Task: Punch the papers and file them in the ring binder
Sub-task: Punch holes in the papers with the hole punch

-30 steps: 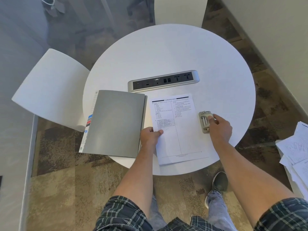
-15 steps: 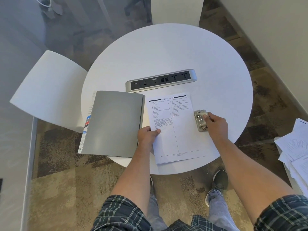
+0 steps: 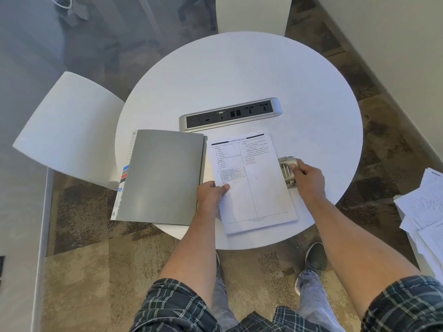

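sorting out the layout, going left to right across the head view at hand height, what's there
white chair → grey ring binder → left hand → printed papers → hole punch → right hand → loose paper pile

We can't read the small print on the papers (image 3: 249, 183), right hand (image 3: 308, 179) covers part of the hole punch (image 3: 286, 172), loose sheets (image 3: 424, 207) cut off at right edge, binder (image 3: 163, 176) contents hidden under its grey cover, white chair (image 3: 251, 13) cropped at top edge.
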`<state>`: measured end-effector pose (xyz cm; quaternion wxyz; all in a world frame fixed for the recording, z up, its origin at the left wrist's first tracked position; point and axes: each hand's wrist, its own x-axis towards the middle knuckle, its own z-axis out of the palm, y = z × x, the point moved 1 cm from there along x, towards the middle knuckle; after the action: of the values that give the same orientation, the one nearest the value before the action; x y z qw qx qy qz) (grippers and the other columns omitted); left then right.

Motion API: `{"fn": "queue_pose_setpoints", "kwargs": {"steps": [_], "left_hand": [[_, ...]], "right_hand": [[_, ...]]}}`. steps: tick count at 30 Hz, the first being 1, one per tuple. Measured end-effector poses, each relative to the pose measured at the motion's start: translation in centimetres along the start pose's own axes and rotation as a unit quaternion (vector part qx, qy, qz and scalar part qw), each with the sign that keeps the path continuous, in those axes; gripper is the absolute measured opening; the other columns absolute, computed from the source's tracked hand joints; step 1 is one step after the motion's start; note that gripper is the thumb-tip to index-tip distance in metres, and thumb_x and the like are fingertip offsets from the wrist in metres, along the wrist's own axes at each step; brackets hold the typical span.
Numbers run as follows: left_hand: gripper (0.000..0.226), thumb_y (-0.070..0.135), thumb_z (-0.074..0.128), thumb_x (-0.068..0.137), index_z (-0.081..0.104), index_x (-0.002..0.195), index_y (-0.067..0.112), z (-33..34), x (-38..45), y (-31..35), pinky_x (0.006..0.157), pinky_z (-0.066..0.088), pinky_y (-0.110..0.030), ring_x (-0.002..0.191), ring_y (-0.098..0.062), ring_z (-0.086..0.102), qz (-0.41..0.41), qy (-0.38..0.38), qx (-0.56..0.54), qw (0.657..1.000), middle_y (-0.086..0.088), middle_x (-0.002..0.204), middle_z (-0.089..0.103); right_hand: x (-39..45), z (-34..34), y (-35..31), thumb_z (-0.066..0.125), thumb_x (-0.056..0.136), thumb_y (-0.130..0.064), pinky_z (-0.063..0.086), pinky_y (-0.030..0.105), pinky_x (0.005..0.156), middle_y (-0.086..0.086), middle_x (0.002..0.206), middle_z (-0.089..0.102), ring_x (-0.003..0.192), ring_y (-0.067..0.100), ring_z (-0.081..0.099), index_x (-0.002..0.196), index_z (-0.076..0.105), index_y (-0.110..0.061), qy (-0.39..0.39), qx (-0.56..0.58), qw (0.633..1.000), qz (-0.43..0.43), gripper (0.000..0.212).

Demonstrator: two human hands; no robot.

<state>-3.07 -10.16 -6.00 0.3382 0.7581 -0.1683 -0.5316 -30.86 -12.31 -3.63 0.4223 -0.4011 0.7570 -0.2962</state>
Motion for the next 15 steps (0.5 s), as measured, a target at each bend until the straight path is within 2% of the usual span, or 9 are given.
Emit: {"fn": "queue_pose_setpoints", "kwargs": {"steps": [3, 6, 8, 12, 15], "left_hand": [[0.013, 0.0, 0.085, 0.076, 0.075, 0.077, 0.007, 0.2, 0.1, -0.2, 0.063, 0.058, -0.027, 0.065, -0.02, 0.07, 0.006, 0.002, 0.008, 1.0, -0.009, 0.087, 0.078], [0.012, 0.002, 0.085, 0.076, 0.075, 0.077, 0.008, 0.4, 0.3, -0.3, 0.066, 0.06, -0.029, 0.066, -0.02, 0.071, 0.007, 0.001, 0.018, 1.0, -0.007, 0.085, 0.078], [0.011, 0.007, 0.086, 0.074, 0.077, 0.079, 0.009, 0.6, 0.4, -0.5, 0.074, 0.064, -0.038, 0.073, -0.024, 0.075, 0.008, -0.001, 0.028, 1.0, -0.004, 0.083, 0.079], [0.016, 0.018, 0.086, 0.067, 0.078, 0.079, 0.01, 0.9, 0.1, -0.6, 0.082, 0.063, -0.049, 0.083, -0.03, 0.078, 0.018, -0.008, 0.059, 0.998, 0.001, 0.079, 0.08], [0.016, 0.021, 0.086, 0.068, 0.078, 0.079, 0.012, 0.9, 0.1, -0.4, 0.083, 0.062, -0.05, 0.084, -0.029, 0.077, 0.024, -0.016, 0.075, 0.997, 0.002, 0.08, 0.08]], "right_hand": [[-0.1, 0.0, -0.1, 0.059, 0.102, -0.027, 0.026, 0.028, 0.051, -0.005, 0.06, 0.041, 0.054, 0.013, 0.031, 0.102, 0.076, -0.026, -0.004, 0.002, 1.0, -0.003, 0.017], [-0.1, 0.0, -0.2, 0.058, 0.102, -0.027, 0.026, 0.028, 0.051, -0.003, 0.06, 0.043, 0.057, 0.016, 0.034, 0.089, 0.07, -0.027, -0.011, -0.005, 1.0, -0.002, 0.018], [0.0, 0.1, -0.3, 0.058, 0.103, -0.027, 0.026, 0.028, 0.051, -0.002, 0.061, 0.044, 0.058, 0.017, 0.035, 0.086, 0.067, -0.03, -0.015, -0.008, 1.0, 0.0, 0.019], [0.5, 0.0, 0.4, 0.058, 0.102, -0.032, 0.032, 0.03, 0.061, 0.002, 0.074, 0.054, 0.065, 0.015, 0.042, 0.112, 0.076, -0.032, -0.041, 0.04, 0.998, 0.008, 0.02], [0.6, -0.5, 0.9, 0.061, 0.099, -0.037, 0.039, 0.033, 0.075, 0.0, 0.086, 0.064, 0.078, 0.018, 0.05, 0.111, 0.076, -0.046, -0.077, 0.107, 0.991, -0.004, 0.022]]}}
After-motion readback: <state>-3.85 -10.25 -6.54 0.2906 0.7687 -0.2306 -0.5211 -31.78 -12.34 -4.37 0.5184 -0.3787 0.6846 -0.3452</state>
